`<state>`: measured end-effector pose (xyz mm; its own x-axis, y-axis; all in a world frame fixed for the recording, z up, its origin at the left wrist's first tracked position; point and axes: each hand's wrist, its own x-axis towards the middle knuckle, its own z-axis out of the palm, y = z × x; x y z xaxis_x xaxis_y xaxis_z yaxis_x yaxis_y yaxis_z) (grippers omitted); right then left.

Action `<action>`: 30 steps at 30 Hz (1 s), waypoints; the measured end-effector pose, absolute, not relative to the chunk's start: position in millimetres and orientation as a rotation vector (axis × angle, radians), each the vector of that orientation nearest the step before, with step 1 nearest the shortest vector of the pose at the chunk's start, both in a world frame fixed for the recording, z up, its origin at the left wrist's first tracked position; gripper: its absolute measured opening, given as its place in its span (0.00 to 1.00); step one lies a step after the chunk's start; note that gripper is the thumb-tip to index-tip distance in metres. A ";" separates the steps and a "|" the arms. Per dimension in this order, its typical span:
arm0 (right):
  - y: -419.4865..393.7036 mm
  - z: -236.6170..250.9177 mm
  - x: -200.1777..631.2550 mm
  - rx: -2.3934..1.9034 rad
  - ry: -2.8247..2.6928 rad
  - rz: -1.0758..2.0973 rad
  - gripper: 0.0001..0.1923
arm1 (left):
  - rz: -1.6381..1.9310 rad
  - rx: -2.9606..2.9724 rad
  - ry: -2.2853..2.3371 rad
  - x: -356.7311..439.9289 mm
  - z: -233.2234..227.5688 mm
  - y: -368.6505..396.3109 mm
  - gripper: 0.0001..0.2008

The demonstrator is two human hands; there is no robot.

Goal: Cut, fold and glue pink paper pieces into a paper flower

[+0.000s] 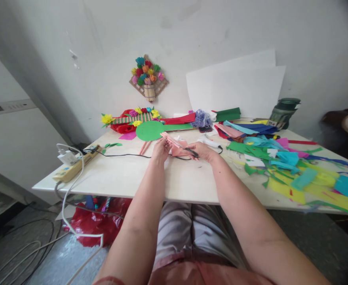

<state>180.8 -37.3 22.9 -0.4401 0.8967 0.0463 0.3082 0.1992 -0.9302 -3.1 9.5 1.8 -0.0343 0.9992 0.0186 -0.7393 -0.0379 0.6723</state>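
My left hand (161, 149) is closed on a piece of salmon-pink paper (178, 149), pinching it near its upper left edge. A pair of scissors (192, 152) with dark handles is in my right hand (202, 151), its blades pointing left across the pink paper. Whether the blades are apart or together is too small to tell. Just left of my left hand lie thin strips of the same pink paper (145, 147). Behind both hands sits a green round shape with a long neck (150, 130). A white glue gun (208, 142) rests beyond my right hand.
Scraps of coloured paper (292, 170) cover the table's right side, near a dark green bottle (284, 113). At the left edge is a power strip (77, 164); its black cord crosses the table behind my hands. Flower-decorated craftwork (132, 118) lies at the back.
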 end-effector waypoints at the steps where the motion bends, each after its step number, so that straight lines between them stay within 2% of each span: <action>1: -36.9 22.3 180.8 -1.118 -1.867 1.230 0.19 | 1.531 0.590 0.577 -3.0 1.3 10.1 0.06; 15: -33.9 19.3 178.7 -1.121 -1.846 1.218 0.16 | 1.539 0.637 0.581 -2.3 0.5 9.0 0.06; 30: -29.8 14.9 178.6 -1.099 -1.852 1.197 0.19 | 1.563 0.637 0.594 -2.9 0.0 10.8 0.08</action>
